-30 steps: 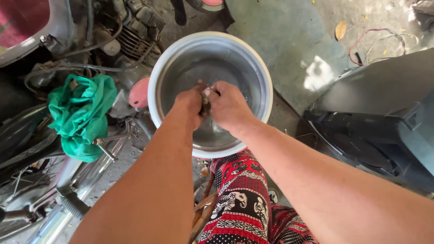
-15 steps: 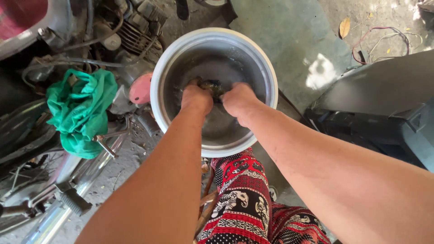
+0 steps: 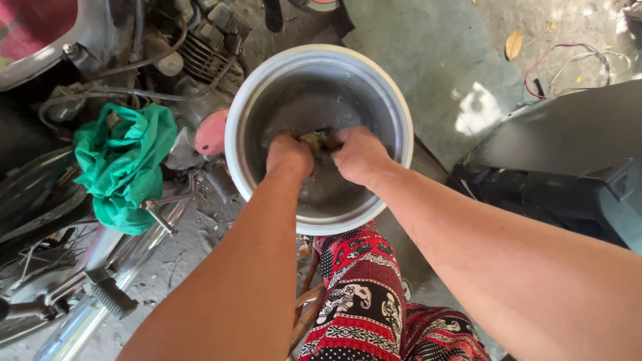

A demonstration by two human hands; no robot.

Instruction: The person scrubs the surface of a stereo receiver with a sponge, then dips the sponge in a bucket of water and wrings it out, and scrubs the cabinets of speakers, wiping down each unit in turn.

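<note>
A round metal basin (image 3: 388, 100) with liquid in its bottom stands on the ground in front of my knees. Both my hands are down inside it, close together over its middle. My left hand (image 3: 289, 155) and my right hand (image 3: 360, 155) are curled around a small dark and yellowish part (image 3: 314, 140) held between them. Most of that part is hidden by my fingers.
A motorcycle engine (image 3: 200, 47) with cables lies at the left, with a green cloth (image 3: 124, 164), a pink round piece (image 3: 212, 132), a chrome exhaust pipe (image 3: 100, 294) and a footpeg (image 3: 110, 297). A black plastic panel (image 3: 568, 154) lies at the right. My red patterned trouser leg (image 3: 364, 294) is below the basin.
My hands have sunk from the basin's near side toward its middle and closed around the small part. The view has shifted slightly.
</note>
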